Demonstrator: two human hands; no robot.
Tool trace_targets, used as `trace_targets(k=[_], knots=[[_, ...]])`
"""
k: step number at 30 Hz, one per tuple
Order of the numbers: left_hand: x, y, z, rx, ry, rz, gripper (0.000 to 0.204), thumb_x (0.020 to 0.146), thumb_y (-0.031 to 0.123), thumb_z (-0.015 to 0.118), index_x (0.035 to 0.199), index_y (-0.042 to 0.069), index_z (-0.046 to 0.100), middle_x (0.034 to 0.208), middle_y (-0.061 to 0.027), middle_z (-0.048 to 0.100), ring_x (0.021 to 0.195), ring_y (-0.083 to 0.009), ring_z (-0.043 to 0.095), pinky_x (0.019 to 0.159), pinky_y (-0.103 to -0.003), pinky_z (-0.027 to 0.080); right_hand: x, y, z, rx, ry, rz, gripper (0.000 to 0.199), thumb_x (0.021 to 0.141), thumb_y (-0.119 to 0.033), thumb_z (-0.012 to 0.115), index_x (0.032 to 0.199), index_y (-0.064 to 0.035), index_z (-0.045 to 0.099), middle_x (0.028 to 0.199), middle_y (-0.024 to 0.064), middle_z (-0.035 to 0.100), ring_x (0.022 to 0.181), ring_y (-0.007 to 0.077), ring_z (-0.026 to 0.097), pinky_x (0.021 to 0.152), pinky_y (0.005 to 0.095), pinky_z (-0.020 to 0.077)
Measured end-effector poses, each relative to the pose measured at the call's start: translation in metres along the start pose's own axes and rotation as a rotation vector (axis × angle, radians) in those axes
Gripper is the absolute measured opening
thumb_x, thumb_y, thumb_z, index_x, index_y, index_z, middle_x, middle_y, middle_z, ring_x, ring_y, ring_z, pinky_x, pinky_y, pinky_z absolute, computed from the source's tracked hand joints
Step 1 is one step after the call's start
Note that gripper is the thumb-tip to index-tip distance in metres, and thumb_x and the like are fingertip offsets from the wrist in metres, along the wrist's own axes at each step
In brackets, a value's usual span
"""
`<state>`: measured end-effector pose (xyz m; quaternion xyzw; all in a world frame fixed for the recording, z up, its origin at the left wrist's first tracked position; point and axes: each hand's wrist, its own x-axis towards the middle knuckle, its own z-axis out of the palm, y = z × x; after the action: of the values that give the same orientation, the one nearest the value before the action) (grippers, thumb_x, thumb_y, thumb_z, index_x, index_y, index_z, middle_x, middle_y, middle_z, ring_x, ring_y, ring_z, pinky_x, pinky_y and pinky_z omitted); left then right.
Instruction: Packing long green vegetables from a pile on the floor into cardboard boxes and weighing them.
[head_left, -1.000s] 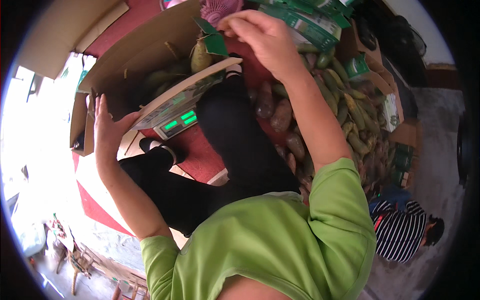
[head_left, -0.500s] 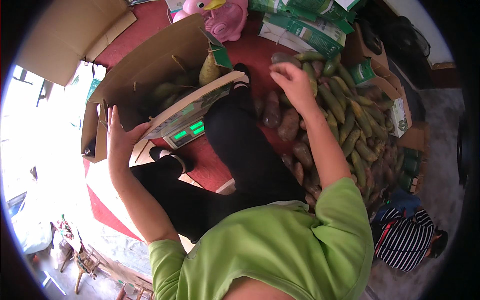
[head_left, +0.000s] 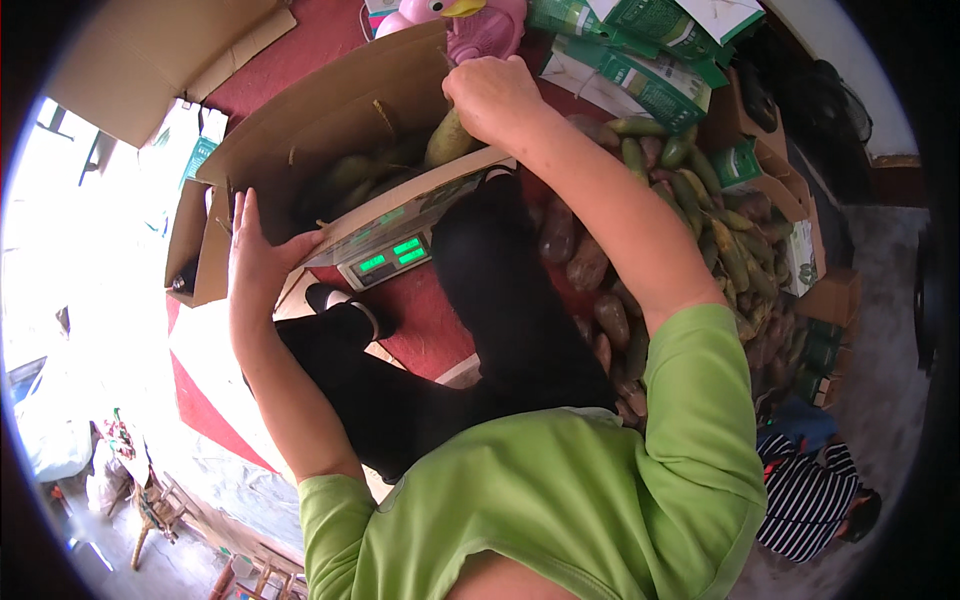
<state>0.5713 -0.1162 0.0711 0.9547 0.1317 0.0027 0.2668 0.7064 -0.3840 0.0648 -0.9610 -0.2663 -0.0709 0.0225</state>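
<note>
The left hand (head_left: pixel 255 255) lies flat and open against the near left wall of the cardboard box (head_left: pixel 330 120), fingers stretched upward and holding nothing, only pressing on the cardboard. The right hand (head_left: pixel 492 95) is over the far right corner of the box, fingers curled downward; whether they grip the green fruit (head_left: pixel 450 138) just below them I cannot tell. That fruit stands at the right end of the box, with more green fruits (head_left: pixel 350 175) lying inside to its left. The box sits on a weighing scale (head_left: pixel 390 258) whose green display faces the person, on a red floor covering (head_left: pixel 420 320). To the right, a heap of loose green and brownish fruits (head_left: pixel 700 210) lies beside the person's dark trouser leg (head_left: pixel 500 300). Green packages (head_left: pixel 640 70) and a pink toy (head_left: pixel 480 25) lie at the far side.
</note>
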Motion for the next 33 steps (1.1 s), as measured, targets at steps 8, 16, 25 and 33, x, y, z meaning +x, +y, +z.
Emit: trace_targets(k=[8, 16, 25, 33], knots=[[-0.002, -0.003, 0.0, -0.012, 0.012, 0.019, 0.097, 0.06, 0.029, 0.082, 0.135, -0.005, 0.031, 0.142, -0.0249, 0.028, 0.131, -0.0344, 0.033, 0.105, -0.039, 0.031, 0.009, -0.031, 0.016, 0.13, 0.037, -0.142, 0.008, 0.078, -0.015, 0.061, 0.083, -0.0102, 0.064, 0.088, 0.0087, 0.064, 0.081, 0.0295, 0.062, 0.074, 0.0419, 0.0468], [-0.002, -0.003, 0.0, -0.008, 0.011, 0.034, 0.098, 0.06, 0.029, 0.083, 0.135, -0.005, 0.031, 0.142, -0.0251, 0.028, 0.131, -0.0346, 0.032, 0.105, -0.039, 0.031, 0.019, -0.039, 0.038, 0.82, 0.025, -0.113, 0.009, 0.078, -0.013, 0.058, 0.082, -0.0067, 0.063, 0.079, 0.0107, 0.066, 0.08, 0.0282, 0.063, 0.073, 0.037, 0.0483], [-0.002, -0.002, 0.001, -0.034, -0.015, -0.009, 0.096, 0.061, 0.025, 0.083, 0.135, -0.005, 0.03, 0.142, -0.0246, 0.028, 0.131, -0.0344, 0.031, 0.106, -0.039, 0.03, 0.026, -0.025, 0.026, 1.268, 0.031, 0.014, 0.006, 0.083, -0.003, 0.056, 0.084, 0.002, 0.059, 0.072, 0.0076, 0.065, 0.068, 0.0116, 0.063, 0.064, 0.0242, 0.0485], [0.0, 0.002, -0.001, 0.019, -0.005, 0.001, 0.095, 0.062, 0.025, 0.082, 0.136, -0.004, 0.03, 0.142, -0.0238, 0.029, 0.131, -0.0333, 0.032, 0.106, -0.039, 0.03, 0.032, -0.05, -0.025, 0.474, 0.069, -0.191, 0.016, 0.08, -0.018, 0.06, 0.083, -0.0033, 0.064, 0.078, 0.0141, 0.066, 0.079, 0.0267, 0.066, 0.069, 0.0352, 0.0513]])
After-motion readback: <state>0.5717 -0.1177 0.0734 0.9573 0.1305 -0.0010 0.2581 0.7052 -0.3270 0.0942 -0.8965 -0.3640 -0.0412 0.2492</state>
